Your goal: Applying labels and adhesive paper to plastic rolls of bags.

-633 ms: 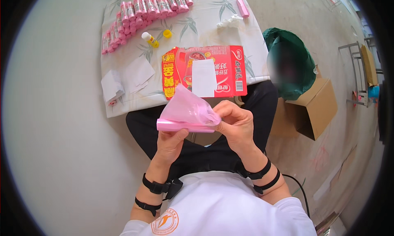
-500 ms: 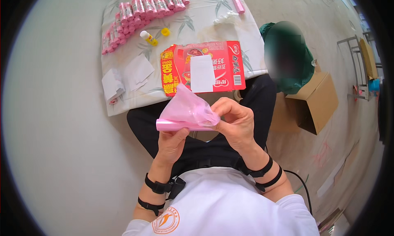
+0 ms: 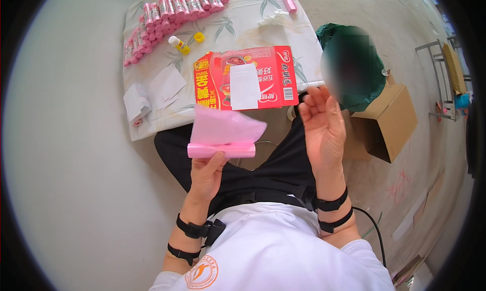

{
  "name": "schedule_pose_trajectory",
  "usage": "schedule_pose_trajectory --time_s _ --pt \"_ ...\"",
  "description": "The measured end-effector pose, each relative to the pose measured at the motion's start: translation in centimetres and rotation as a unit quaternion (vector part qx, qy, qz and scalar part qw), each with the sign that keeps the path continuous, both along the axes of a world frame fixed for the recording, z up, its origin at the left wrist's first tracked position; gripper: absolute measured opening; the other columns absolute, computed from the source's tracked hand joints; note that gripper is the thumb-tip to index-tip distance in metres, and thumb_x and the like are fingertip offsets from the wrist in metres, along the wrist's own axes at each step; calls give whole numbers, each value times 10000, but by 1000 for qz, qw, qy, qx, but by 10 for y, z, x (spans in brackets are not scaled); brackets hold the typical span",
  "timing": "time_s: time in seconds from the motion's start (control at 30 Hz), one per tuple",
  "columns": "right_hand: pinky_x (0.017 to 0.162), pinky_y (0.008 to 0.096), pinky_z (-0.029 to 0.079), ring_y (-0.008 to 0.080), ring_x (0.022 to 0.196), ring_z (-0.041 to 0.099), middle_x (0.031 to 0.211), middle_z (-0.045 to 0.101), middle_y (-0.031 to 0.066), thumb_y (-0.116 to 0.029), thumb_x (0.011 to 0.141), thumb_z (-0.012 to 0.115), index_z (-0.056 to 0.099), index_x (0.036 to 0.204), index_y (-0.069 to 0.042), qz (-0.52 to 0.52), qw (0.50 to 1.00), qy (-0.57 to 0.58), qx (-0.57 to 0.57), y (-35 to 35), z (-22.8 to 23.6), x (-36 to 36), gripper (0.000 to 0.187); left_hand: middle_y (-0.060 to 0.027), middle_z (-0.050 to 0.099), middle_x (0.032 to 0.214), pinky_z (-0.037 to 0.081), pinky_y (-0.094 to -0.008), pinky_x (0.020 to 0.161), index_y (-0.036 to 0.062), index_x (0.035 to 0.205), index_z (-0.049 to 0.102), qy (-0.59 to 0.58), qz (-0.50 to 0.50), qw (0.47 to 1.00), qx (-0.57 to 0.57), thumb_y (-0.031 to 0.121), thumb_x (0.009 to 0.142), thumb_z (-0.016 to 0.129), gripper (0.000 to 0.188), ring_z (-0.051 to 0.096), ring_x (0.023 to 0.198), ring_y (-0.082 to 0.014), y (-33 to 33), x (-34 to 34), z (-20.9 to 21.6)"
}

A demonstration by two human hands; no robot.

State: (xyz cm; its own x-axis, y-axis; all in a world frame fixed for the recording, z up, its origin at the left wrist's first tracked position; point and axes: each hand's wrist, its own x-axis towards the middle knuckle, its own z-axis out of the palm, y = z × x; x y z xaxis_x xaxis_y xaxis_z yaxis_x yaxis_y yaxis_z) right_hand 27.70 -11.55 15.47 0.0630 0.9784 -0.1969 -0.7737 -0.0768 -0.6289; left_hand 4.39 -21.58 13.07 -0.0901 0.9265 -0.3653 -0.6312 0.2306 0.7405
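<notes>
Over my lap, my left hand (image 3: 206, 177) pinches a roll of thin pink plastic bags (image 3: 238, 150) from below, thumb on the near side. A loose, sheer flap (image 3: 223, 125) of the pink film stands up from the roll toward the table. Apart from the roll, my right hand (image 3: 324, 131) is raised to the right with its palm showing and fingers loosely spread, nothing visible in it. Beyond the roll lies a flat red printed cardboard piece (image 3: 278, 70) bearing a white paper slip (image 3: 244, 88).
On the patterned tablecloth (image 3: 238, 25) are stacked pink rolls with labels (image 3: 167, 10), an uncapped glue stick (image 3: 179, 45), its yellow cap (image 3: 199, 37), white papers (image 3: 169, 86) and a lone pink roll (image 3: 288, 1). A green bag (image 3: 377, 91) and cardboard box (image 3: 397, 116) stand right.
My right hand has let go of the pink film and moved right, opening up. The film flap has spread out; my left hand still holds the roll, shifted slightly left.
</notes>
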Motion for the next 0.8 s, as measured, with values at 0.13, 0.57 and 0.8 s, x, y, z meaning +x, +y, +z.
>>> schedule_pose_trajectory --time_s 0.13,0.57,0.8 --pt "966 345 446 183 1155 543 1264 555 88 -362 885 675 392 1392 -72 302 946 56 -107 -33 -40 -34 649 -62 635 1129 513 -318 918 53 1184 582 -25 11 997 -68 37 907 624 281 629 1039 -165 19 20 5" --pt "781 231 488 82 895 601 1010 649 69 -129 879 694 601 1075 21 202 957 -105 -179 -27 -48 -54 263 15 601 807 374 -198 507 69 982 617 9 -5 985 -170 121 847 721 178 511 618 -42 46 36 -5" --pt "764 242 508 100 865 625 984 665 60 -98 876 696 613 1085 18 200 945 -214 -146 -28 -34 -56 253 4 591 793 331 -190 417 81 1027 590 70 -41 975 -206 121 835 700 225 460 512 -40 40 48 1"
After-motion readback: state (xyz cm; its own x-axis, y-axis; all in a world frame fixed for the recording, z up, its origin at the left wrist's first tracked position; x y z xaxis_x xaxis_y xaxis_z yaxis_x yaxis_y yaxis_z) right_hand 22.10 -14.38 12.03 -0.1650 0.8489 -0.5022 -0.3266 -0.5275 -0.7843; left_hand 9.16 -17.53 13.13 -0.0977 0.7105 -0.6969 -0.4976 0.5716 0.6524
